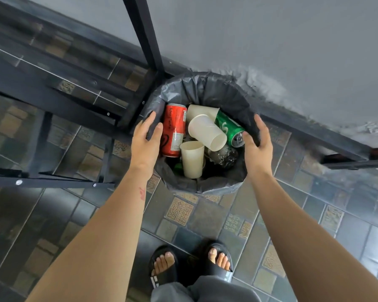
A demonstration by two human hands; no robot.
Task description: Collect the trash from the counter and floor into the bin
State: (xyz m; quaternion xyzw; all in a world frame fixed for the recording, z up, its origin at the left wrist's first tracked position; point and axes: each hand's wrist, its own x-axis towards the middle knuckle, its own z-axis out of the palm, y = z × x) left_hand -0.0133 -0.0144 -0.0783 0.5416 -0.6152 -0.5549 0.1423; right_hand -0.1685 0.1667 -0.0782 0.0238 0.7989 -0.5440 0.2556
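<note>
A round bin (205,86) lined with a dark grey plastic bag stands on the tiled floor below me, by the wall. Inside lie a red can (174,129), a green can (230,129), three cream paper cups (206,131) and a crumpled clear plastic bottle (224,155). My left hand (145,140) rests on the bin's left rim, thumb over the inner edge, fingers along the outside. On the right rim my right hand (258,138) grips in the same way, thumb by the green can. Neither hand holds any trash.
A black metal table frame (144,40) stands left of the bin, one leg touching its far left side. The grey wall (292,40) runs behind. My feet in black sandals (191,264) stand on the patterned floor tiles just before the bin.
</note>
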